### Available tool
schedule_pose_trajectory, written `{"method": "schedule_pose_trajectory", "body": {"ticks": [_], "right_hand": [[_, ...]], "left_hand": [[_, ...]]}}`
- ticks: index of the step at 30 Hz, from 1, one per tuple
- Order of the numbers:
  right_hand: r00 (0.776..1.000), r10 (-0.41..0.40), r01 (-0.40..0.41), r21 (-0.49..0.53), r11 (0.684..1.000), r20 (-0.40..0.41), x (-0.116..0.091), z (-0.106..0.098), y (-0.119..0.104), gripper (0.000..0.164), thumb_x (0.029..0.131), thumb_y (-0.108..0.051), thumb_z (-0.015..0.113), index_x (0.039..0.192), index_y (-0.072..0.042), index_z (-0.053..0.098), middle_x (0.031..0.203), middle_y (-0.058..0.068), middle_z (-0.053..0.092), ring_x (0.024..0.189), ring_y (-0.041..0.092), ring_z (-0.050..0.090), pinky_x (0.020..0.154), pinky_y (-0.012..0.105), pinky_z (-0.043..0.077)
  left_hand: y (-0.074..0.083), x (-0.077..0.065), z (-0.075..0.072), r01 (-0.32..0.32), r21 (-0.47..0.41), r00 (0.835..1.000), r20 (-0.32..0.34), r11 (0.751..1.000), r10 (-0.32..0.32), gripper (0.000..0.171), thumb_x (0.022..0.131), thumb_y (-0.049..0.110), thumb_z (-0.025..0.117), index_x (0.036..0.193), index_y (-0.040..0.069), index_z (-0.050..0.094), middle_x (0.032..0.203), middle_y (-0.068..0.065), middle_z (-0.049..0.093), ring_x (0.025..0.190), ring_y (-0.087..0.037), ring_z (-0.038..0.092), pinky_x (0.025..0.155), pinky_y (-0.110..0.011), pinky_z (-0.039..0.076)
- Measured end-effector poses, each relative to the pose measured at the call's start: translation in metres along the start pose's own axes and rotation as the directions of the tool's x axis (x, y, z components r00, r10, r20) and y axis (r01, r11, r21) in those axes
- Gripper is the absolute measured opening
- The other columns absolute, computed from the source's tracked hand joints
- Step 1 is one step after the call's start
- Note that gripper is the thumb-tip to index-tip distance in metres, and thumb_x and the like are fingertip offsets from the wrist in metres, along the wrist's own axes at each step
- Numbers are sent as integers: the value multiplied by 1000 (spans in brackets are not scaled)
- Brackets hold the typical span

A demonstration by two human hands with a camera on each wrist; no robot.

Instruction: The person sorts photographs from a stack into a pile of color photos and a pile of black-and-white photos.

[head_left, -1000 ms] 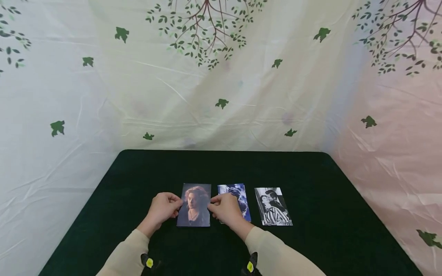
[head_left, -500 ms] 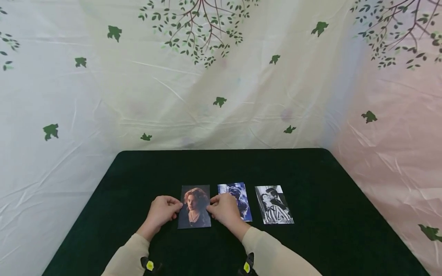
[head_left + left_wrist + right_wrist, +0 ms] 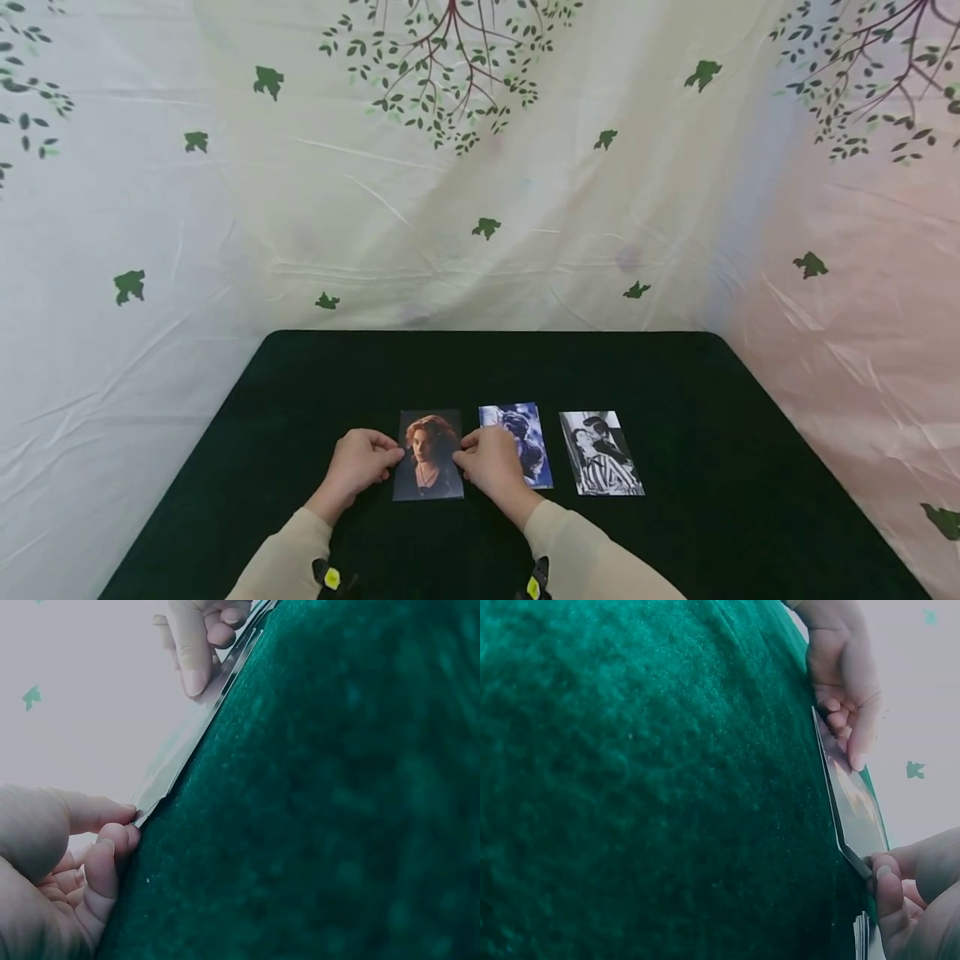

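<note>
A portrait photo card (image 3: 427, 479) of a person with reddish hair is at the left of a row of photo cards. My left hand (image 3: 356, 462) pinches its left edge between thumb and fingers. Its right edge is pinched by my right hand (image 3: 492, 462). In the left wrist view the card (image 3: 176, 754) is seen nearly edge-on, just over the dark green cloth. Beside it lies a blue-toned photo card (image 3: 534, 450), partly covered by my right hand. Farther right is a black-and-white photo card (image 3: 600, 454) of two people.
Dark green cloth (image 3: 360, 367) covers the table. A pale curtain (image 3: 375, 233) with printed leaves and birds hangs behind it. At the bottom of the right wrist view, a small stack of cards (image 3: 862, 936) shows its edges, close to my right hand.
The portrait card has shifted slightly toward me relative to the other cards, both hands moving with it. The haze of glare on it has gone. The head view has shifted a little.
</note>
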State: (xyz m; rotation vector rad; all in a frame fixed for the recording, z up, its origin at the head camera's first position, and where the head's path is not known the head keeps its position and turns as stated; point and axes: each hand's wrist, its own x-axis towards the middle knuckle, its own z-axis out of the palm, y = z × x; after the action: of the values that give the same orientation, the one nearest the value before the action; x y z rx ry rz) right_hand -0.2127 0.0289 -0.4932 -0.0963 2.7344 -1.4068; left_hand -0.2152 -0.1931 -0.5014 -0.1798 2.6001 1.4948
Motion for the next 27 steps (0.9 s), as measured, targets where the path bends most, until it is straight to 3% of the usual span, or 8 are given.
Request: {"method": "schedule_pose_trajectory", "body": {"ticks": [27], "right_hand": [[997, -13, 13, 9, 1000, -75, -8, 7, 8, 12, 82, -8, 75, 93, -5, 72, 66, -4, 61, 51, 7, 58, 49, 22, 49]], "left_hand": [[0, 0, 4, -8, 3, 1000, 6, 1000, 8, 17, 86, 18, 73, 99, 7, 72, 80, -4, 64, 60, -18, 58, 56, -31, 49]]}}
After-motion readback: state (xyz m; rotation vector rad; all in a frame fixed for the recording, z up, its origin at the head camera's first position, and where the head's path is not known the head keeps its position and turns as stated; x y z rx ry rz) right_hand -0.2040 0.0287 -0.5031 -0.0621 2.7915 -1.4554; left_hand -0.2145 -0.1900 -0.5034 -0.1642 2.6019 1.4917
